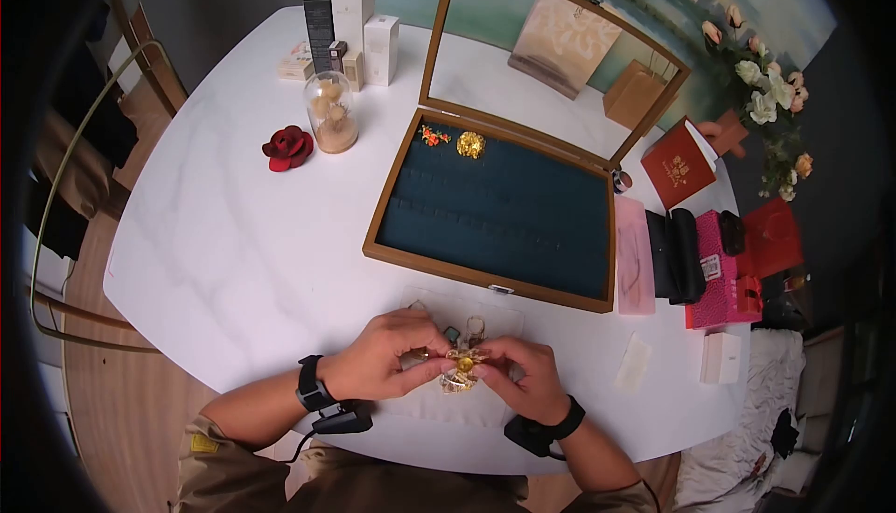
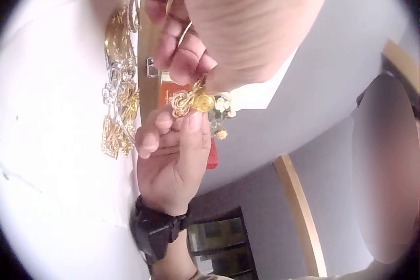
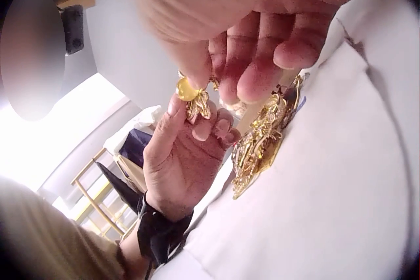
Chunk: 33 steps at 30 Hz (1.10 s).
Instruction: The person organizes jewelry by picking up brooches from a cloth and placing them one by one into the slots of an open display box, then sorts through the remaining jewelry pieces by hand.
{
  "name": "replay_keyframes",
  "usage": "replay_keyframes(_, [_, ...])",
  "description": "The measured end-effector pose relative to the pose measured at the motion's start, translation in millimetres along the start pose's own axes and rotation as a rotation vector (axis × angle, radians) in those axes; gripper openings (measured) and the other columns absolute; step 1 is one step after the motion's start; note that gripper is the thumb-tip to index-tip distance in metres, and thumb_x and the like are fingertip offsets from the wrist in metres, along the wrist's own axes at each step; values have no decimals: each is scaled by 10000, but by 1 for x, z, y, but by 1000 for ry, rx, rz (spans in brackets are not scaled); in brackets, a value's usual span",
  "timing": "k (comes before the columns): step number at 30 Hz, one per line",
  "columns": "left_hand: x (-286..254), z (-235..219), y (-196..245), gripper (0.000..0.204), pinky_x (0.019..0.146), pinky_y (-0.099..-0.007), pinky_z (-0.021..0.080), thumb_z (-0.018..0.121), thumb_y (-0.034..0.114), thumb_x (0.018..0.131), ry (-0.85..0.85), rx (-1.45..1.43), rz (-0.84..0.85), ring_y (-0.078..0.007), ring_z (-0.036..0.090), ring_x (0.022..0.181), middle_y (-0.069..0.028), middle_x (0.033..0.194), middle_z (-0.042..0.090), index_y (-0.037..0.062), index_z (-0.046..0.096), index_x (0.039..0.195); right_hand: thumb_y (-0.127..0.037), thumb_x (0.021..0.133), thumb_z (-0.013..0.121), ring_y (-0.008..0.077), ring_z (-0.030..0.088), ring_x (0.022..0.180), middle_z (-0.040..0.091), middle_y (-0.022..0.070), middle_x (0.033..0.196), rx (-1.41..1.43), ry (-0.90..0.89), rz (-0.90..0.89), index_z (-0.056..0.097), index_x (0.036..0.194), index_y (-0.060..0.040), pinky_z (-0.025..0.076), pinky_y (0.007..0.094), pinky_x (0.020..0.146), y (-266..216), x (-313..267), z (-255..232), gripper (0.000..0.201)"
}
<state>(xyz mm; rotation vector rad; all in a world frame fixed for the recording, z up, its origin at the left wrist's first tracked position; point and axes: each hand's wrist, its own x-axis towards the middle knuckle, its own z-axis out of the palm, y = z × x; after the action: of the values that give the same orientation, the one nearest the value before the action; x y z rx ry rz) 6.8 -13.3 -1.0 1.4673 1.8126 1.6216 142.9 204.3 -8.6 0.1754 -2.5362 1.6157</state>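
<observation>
Brooch (image 1: pixel 466 364), perhaps, between left fingers (image 1: pixel 422 376) and right fingers (image 1: pixel 506 348)

Head view high, facing down over the table; wrist views close, sideways, sharing apparently the same hands.

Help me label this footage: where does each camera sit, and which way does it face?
Head: on the head, facing forward and down at an open case; shows left hand, right hand and forearms.
Left wrist: on that wrist, facing the right hand; left hand large on top.
Right wrist: on that wrist, facing the left hand; right hand large on top.
Both wrist views share the yellow-centred ornament that the hands pinch.
</observation>
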Motion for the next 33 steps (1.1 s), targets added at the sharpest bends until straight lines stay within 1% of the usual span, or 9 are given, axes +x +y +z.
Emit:
replay_keyframes(2, [-1, 1, 1, 89, 697, -381, 496, 776, 68, 874, 15, -15, -63, -283, 626, 729, -102, 796, 678, 24, 718, 926, -81, 909, 766, 130, 638, 658, 700, 52, 885, 130, 139, 77, 697, 1054, -47, 501, 252, 581, -5, 2, 3, 164])
replay_keyframes(3, [-1, 2, 1, 89, 697, -381, 496, 776, 68, 874, 19, -11, -54, -283, 626, 729, -102, 796, 678, 24, 718, 926, -81, 909, 766, 130, 638, 658, 700, 52, 885, 124, 138, 68, 697, 1054, -47, 501, 252, 581, -6, 2, 4, 164])
replay_keyframes(9, [-5, 7, -2, 90, 643, -364, 503, 769, 90, 899, 52, -16, -90, -268, 642, 730, -110, 802, 681, 24, 714, 924, 3, 858, 787, 121, 635, 705, 642, 79, 995, -75, 177, -106, 679, 1079, -18, 519, 250, 629, -10, 4, 3, 247])
replay_keyframes(18, [-5, 10, -4, 107, 580, -342, 501, 768, 102, 907, 126, -17, -137, -243, 638, 716, -106, 782, 682, 19, 704, 883, -130, 791, 886, 141, 623, 656, 644, 60, 884, -291, 148, -149, 709, 1024, -62, 509, 270, 587, -28, 11, 0, 301])
replay_keyframes(20, [-5, 11, -4, 121, 576, -325, 496, 763, 111, 923, 141, -11, -121, -212, 640, 693, -99, 767, 684, 14, 703, 880, -208, 764, 911, 180, 637, 651, 650, 50, 860, -563, 214, -246, 710, 1012, -70, 520, 293, 577, -29, 13, 2, 348])
replay_keyframes(22, [-6, 12, -5, 134, 583, -304, 500, 749, 114, 944, 161, -143, -221, -163, 642, 673, -91, 770, 692, 5, 702, 882, -233, 759, 911, 197, 645, 655, 653, 51, 861, -628, 239, -293, 710, 1006, -75, 524, 303, 574, -32, 18, 5, 356])
replay_keyframes(23, [-7, 13, -7, 134, 583, -304, 500, 749, 114, 944, 163, -142, -212, -163, 642, 673, -91, 770, 692, 5, 702, 882, -258, 754, 911, 213, 653, 658, 655, 51, 861, -685, 259, -332, 710, 1000, -79, 529, 313, 572, -33, 20, 6, 365])
replay_keyframes(26, [-9, 14, -10, 146, 600, -287, 506, 738, 112, 959, 174, -191, -248, -123, 643, 670, -86, 772, 699, -4, 699, 882, -274, 818, 852, 211, 664, 736, 628, 34, 898, -750, 207, -319, 687, 1040, -93, 553, 320, 621, -39, 23, 9, 330])
replay_keyframes(33, [-6, 7, -7, 151, 638, -275, 517, 724, 119, 976, 212, -268, -288, -90, 624, 702, -62, 797, 714, -12, 701, 906, -229, 836, 832, 191, 655, 755, 617, 21, 901, -804, 141, -420, 684, 1051, -83, 546, 308, 615, -41, 34, 9, 299])
